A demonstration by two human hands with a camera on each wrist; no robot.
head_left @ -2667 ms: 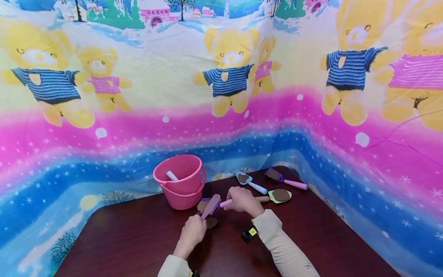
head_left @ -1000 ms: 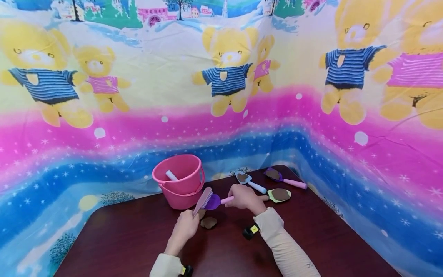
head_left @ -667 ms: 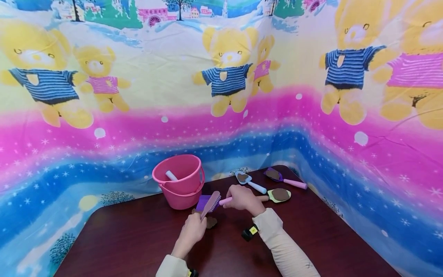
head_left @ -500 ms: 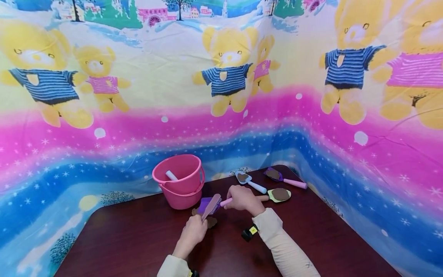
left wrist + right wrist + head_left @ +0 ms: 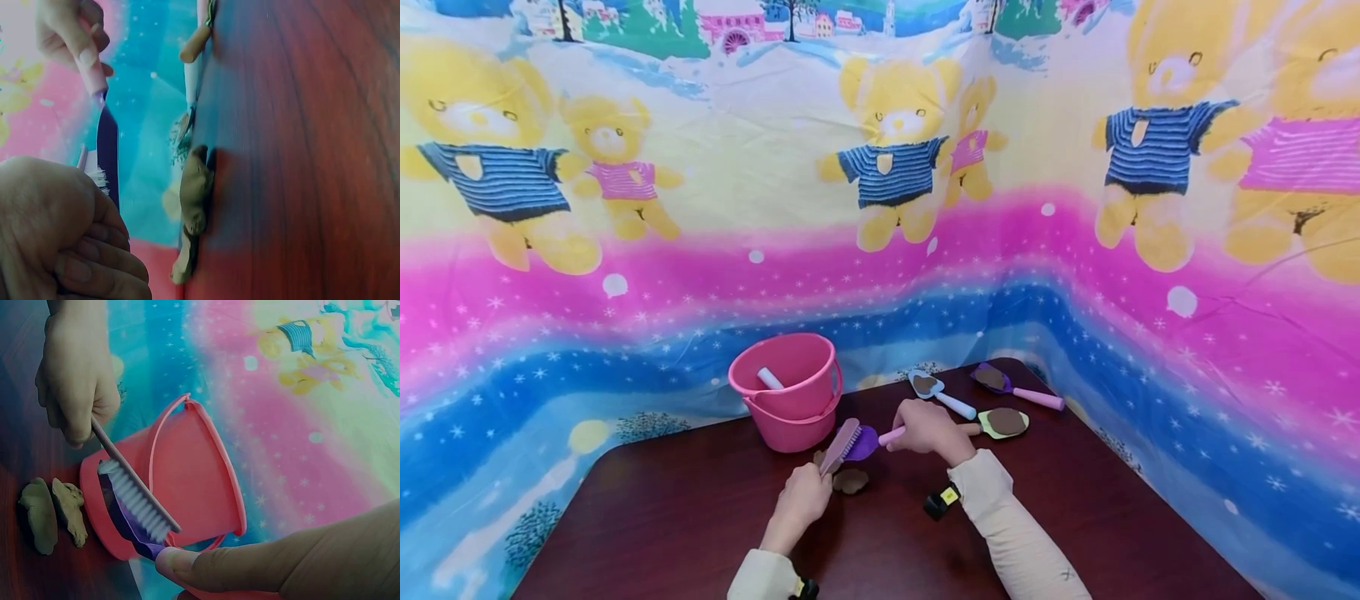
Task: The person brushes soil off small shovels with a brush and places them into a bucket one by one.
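Note:
My left hand [image 5: 803,493] grips a pink brush [image 5: 841,445] by its handle, fingers curled round it. The brush's pale bristles [image 5: 139,501] lie against the purple blade of a toy shovel [image 5: 861,444]. By its pink handle my right hand [image 5: 925,429] holds this shovel above the table, thumb along the handle in the right wrist view. Below the tools, two flat brown lumps, perhaps clay, lie on the table: one lump [image 5: 851,481] in plain sight, the other lump [image 5: 70,511] partly hidden behind the brush in the head view.
A pink bucket [image 5: 790,427] with a white stick-like end [image 5: 770,378] inside stands behind the hands. At the back right lie a light blue shovel [image 5: 955,405], a purple shovel [image 5: 1037,397] and a green shovel [image 5: 992,434], brown lumps on their blades. Patterned cloth [image 5: 700,292] surrounds the dark table.
The brush in my left hand swings left and right across the shovel blade. Earlier, a brown lump lay on or behind that blade; now the purple shows bare. The right hand has barely moved.

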